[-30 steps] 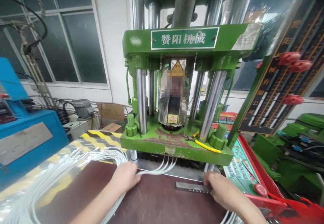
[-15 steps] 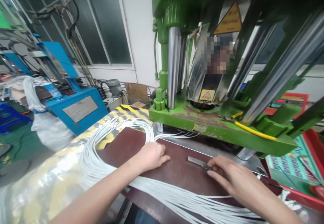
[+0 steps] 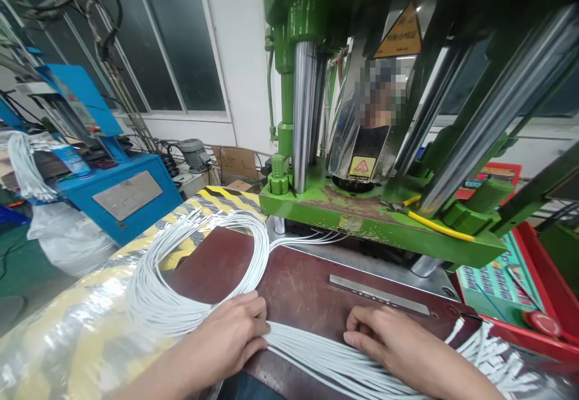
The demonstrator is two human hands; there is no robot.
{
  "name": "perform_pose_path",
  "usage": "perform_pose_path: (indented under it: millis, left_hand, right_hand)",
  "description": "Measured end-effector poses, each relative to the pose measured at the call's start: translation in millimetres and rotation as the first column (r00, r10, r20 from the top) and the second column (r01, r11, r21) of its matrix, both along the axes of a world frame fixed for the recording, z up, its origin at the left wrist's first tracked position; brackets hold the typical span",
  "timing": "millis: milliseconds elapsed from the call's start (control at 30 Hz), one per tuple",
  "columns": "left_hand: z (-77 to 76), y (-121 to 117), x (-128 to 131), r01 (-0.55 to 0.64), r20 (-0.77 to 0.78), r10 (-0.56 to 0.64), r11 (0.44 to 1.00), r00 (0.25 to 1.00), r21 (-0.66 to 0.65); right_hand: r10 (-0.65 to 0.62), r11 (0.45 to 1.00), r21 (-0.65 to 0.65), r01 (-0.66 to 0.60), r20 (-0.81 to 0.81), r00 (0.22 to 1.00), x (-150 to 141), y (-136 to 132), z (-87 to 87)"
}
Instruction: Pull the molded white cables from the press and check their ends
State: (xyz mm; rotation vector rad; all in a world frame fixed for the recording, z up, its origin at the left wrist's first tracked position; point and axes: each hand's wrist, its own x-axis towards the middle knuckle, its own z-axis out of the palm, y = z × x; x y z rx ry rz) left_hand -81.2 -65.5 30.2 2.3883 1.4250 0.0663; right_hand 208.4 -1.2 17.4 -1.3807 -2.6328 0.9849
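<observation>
Here, white cables (image 3: pixel 312 352) run beneath the left grip (image 3: pixel 239 330).

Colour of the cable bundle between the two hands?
Cable bundle: white; shows best in the head view.

Bare strip of brown board (image 3: pixel 294 273) ran between the white cable coil (image 3: pixel 147 282) and the flat metal bar (image 3: pixel 380 295); a hand could pass there. Bar lay low on the board's far right. White cable bundle (image 3: pixel 312 352) crossed the near side, obstructing approach from the front, and the left hand (image 3: pixel 239 330) and right hand (image 3: pixel 377 336) flanked the gap. Beyond, the green press plate (image 3: pixel 312 210) overhung the far edge, with only a low slot beneath; steel columns (image 3: pixel 304 116) hemmed the space above it.
</observation>
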Motion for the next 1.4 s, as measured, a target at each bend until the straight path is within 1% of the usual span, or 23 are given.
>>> perform_pose_path:
  millis: [100, 167, 233, 300, 333, 400, 467, 533, 600, 700, 800, 867, 933, 1000, 1100, 1167, 1233, 1333, 1400]
  left_hand:
    - [3.5, -3.2, -0.6, -0.017, 0.051, 0.017, 1.000, 0.999, 0.006]
    - [5.2, -2.0, -4.2, -0.059, 0.139, 0.066, 0.997, 0.988, -0.051]
    - [5.4, 2.5, -9.5, -0.125, 0.233, 0.163, 0.977, 0.959, -0.172]
    - [4.1, 9.4, -14.8, -0.177, 0.277, 0.276, 0.926, 0.920, -0.334]
    - [2.9, 13.1, -17.1, -0.179, 0.292, 0.314, 0.895, 0.903, -0.409]
    - [-0.2, 19.9, -21.1, -0.135, 0.347, 0.356, 0.840, 0.868, -0.525]
    - [-3.9, 24.8, -24.5, -0.059, 0.430, 0.394, 0.789, 0.812, -0.612]
    - [-7.8, 27.5, -28.0, 0.000, 0.490, 0.445, 0.740, 0.749, -0.672]
    - [-11.3, 28.6, -31.5, 0.029, 0.528, 0.490, 0.713, 0.693, -0.701]
    - [-15.7, 29.3, -35.2, 0.046, 0.570, 0.525, 0.709, 0.632, -0.704]
    - [-18.3, 29.5, -36.1, 0.054, 0.592, 0.545, 0.707, 0.594, -0.706]
    - [-18.8, 29.0, -35.7, 0.046, 0.603, 0.543, 0.720, 0.584, -0.693]
    - [-18.5, 27.7, -35.0, 0.014, 0.612, 0.533, 0.747, 0.585, -0.665]
    - [-17.8, 26.0, -34.4, -0.028, 0.618, 0.527, 0.774, 0.584, -0.633]
    - [-17.0, 23.9, -33.9, -0.044, 0.628, 0.524, 0.787, 0.575, -0.616]
    - [-17.1, 23.6, -34.7, -0.021, 0.640, 0.520, 0.785, 0.565, -0.620]
    - [-18.2, 24.1, -37.1, 0.006, 0.652, 0.522, 0.778, 0.550, -0.628]
    - [-19.9, 24.2, -40.6, 0.029, 0.661, 0.535, 0.765, 0.526, -0.643]
    - [-19.1, 22.5, -37.9, 0.043, 0.657, 0.538, 0.755, 0.529, -0.654]
  right_hand:
    - [-0.008, 1.000, 0.017, 0.008, -0.032, 0.999, -5.7, -3.4, 4.1]
    - [-0.007, 1.000, 0.016, 0.008, -0.077, 0.997, -11.5, -7.1, 10.3]
    - [0.000, 1.000, 0.006, 0.001, -0.131, 0.991, -18.3, -11.2, 18.1]
    - [0.014, 1.000, -0.012, -0.016, -0.176, 0.984, -25.1, -15.0, 25.4]
    - [0.021, 0.999, -0.021, -0.025, -0.191, 0.981, -28.2, -16.7, 28.3]
    - [0.027, 0.999, -0.037, -0.036, -0.206, 0.978, -33.1, -19.5, 32.1]
    - [0.022, 0.999, -0.042, -0.031, -0.202, 0.979, -36.2, -21.7, 33.2]
    - [0.006, 0.999, -0.041, -0.014, -0.177, 0.984, -37.9, -23.6, 32.1]
    - [-0.010, 0.999, -0.045, 0.004, -0.138, 0.990, -39.2, -25.4, 29.4]
    - [-0.018, 1.000, -0.020, 0.016, -0.098, 0.995, -42.6, -28.4, 23.1]
    - [0.005, 1.000, 0.030, -0.002, -0.100, 0.995, -49.4, -30.5, 16.9]
    - [0.045, 0.998, 0.058, -0.039, -0.109, 0.993, -55.4, -30.1, 15.1]
    - [0.086, 0.993, 0.095, -0.075, -0.111, 0.990, -61.1, -28.1, 15.9]
    - [0.101, 0.987, 0.135, -0.086, -0.111, 0.989, -65.6, -25.1, 18.9]
    - [0.103, 0.981, 0.178, -0.081, -0.116, 0.988, -69.2, -22.2, 25.1]
    - [0.101, 0.980, 0.180, -0.079, -0.116, 0.988, -69.7, -22.5, 27.8]
    - [0.090, 0.985, 0.154, -0.072, -0.115, 0.989, -68.9, -23.9, 27.5]
    - [0.086, 0.990, 0.117, -0.075, -0.091, 0.992, -66.7, -26.1, 22.5]
    - [0.099, 0.987, 0.133, -0.089, -0.076, 0.992, -66.6, -27.6, 20.0]
